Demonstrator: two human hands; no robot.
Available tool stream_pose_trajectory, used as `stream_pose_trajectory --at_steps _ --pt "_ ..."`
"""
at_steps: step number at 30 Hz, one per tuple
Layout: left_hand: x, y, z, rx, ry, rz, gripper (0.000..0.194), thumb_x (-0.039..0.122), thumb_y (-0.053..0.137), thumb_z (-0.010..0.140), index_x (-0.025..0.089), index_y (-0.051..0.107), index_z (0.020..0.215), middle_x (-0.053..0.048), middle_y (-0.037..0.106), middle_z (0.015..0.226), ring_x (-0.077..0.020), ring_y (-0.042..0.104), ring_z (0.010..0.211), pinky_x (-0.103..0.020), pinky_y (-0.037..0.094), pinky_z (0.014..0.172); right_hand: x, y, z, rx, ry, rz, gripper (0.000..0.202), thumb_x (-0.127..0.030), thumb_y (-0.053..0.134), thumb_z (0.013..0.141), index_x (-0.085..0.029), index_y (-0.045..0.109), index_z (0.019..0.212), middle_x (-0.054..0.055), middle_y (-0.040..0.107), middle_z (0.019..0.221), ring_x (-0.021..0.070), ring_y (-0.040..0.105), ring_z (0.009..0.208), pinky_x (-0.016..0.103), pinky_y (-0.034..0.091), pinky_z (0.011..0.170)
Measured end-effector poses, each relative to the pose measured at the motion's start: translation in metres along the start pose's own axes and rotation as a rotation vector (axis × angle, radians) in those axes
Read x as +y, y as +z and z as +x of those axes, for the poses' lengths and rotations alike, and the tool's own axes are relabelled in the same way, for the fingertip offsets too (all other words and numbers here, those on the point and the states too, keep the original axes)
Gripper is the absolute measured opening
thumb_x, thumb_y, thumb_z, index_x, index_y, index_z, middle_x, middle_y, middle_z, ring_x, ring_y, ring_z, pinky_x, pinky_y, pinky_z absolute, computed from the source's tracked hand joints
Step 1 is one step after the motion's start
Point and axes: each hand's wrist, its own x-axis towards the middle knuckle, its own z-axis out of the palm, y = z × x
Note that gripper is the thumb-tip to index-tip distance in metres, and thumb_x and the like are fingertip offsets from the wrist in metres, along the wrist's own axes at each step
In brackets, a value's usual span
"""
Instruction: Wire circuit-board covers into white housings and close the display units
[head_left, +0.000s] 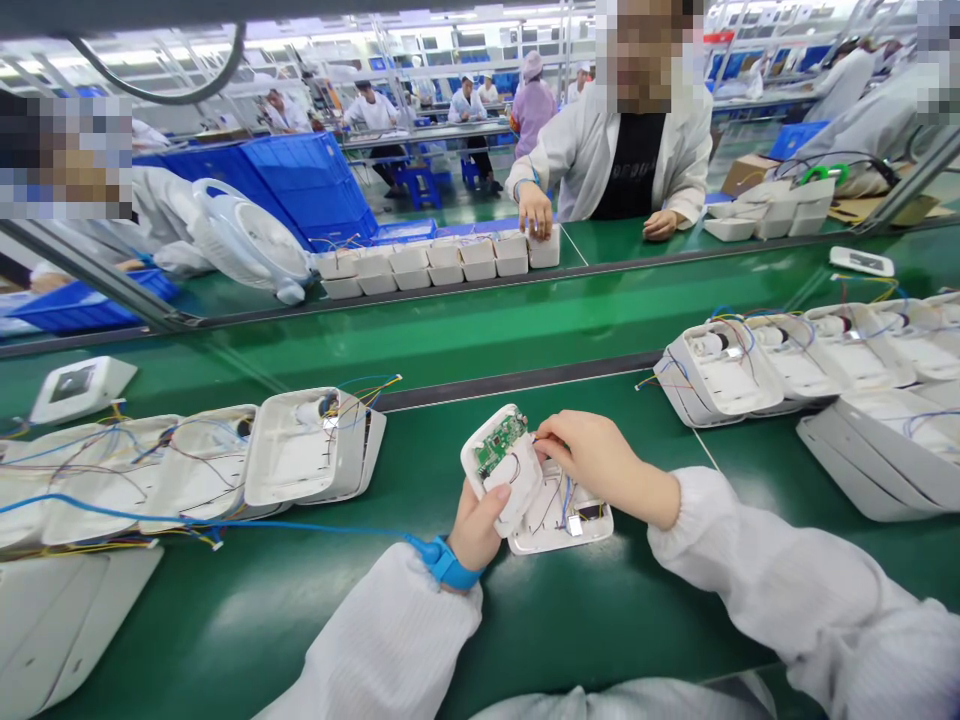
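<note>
My left hand (480,522), with a blue wrist strap (448,566), grips a white cover (519,508) tilted up, a green circuit board (501,442) showing in its upper part. At the cover's right edge, the fingers of my right hand (592,446) are pinched together by the board; what lies between them is too small to make out. Beneath and behind the cover, a white housing (536,540) with thin wires and a dark part inside rests on the green table (360,620).
White housings with wires stand in rows at left (304,455) and right (724,375). A blue cord (300,526) runs leftward from the strap. Across a dark rail (487,385), a person (645,150) touches a row of white boxes (450,265) beside a white fan (251,240).
</note>
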Motion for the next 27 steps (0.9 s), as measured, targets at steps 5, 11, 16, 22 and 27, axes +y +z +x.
stream_pose_trajectory --at_steps 5,11,16,22,27 --pt "-0.004 -0.005 -0.002 0.14 -0.057 0.071 0.057 0.04 0.08 0.068 0.014 0.061 0.116 -0.013 0.065 0.116 -0.0318 0.061 0.108 -0.047 0.046 0.1 -0.011 -0.005 -0.003 -0.002 -0.033 0.143 0.011 -0.023 0.056 0.092 -0.015 0.059 0.084 0.002 0.061 0.081 0.0132 0.053 0.076 0.025 0.037 0.07" --pt "-0.003 0.0 -0.003 0.258 -0.153 -0.027 0.067 0.041 0.086 0.055 0.016 0.061 0.112 -0.011 0.067 0.113 -0.0314 0.061 0.106 -0.046 0.047 0.097 -0.024 0.007 -0.007 0.033 0.025 0.42 0.014 -0.026 0.055 0.09 -0.015 0.057 0.082 0.001 0.06 0.079 0.0105 0.052 0.069 0.023 0.037 0.064" --pt "-0.002 0.005 -0.003 0.245 -0.137 -0.035 0.065 0.04 0.085 0.057 0.016 0.061 0.112 -0.011 0.066 0.114 -0.0333 0.06 0.11 -0.047 0.046 0.098 -0.02 0.011 -0.004 0.023 0.087 0.505 0.014 -0.027 0.056 0.088 -0.015 0.058 0.08 0.001 0.061 0.078 0.0098 0.051 0.067 0.022 0.037 0.061" --pt "-0.004 0.004 -0.004 0.256 -0.152 -0.015 0.067 0.041 0.085 0.056 0.016 0.06 0.113 -0.012 0.065 0.115 -0.0335 0.06 0.11 -0.046 0.046 0.098 -0.02 0.008 -0.005 0.005 0.053 0.537 0.017 -0.027 0.057 0.088 -0.014 0.057 0.078 0.0 0.059 0.075 0.0095 0.05 0.066 0.022 0.038 0.062" --pt "-0.003 0.007 -0.004 0.223 -0.141 0.002 0.068 0.043 0.083 0.06 0.017 0.059 0.118 -0.012 0.065 0.116 -0.0332 0.06 0.111 -0.045 0.048 0.097 -0.019 0.009 -0.006 0.015 0.048 0.53 0.018 -0.028 0.055 0.09 -0.014 0.058 0.079 0.001 0.06 0.077 0.0099 0.052 0.068 0.022 0.038 0.063"
